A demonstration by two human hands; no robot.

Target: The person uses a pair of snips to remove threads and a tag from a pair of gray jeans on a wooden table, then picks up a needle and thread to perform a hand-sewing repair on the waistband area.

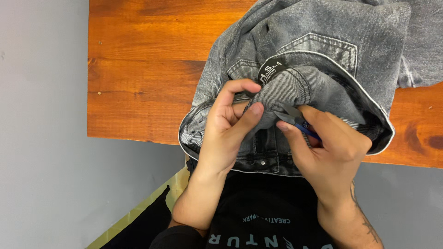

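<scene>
We see a pair of grey washed denim jeans lying on a wooden table, the waistband end hanging over the near edge toward the person. A fold of the waistband is bunched up between the two hands, with a black label just above it and a back pocket beyond.

The left hand is curled around that fold, thumb and forefinger pressed together on the denim, the other fingers bent behind it. The right hand pinches a small thread snipper with blue handles; its metal blades point left and touch the fold, just beside the left thumb. We cannot tell whether the blades are parted or closed.

Below the hands a metal button shows on the dark inner waistband. A tattoo marks the right forearm. The person wears a black shirt with pale print. Grey floor lies left of the table.
</scene>
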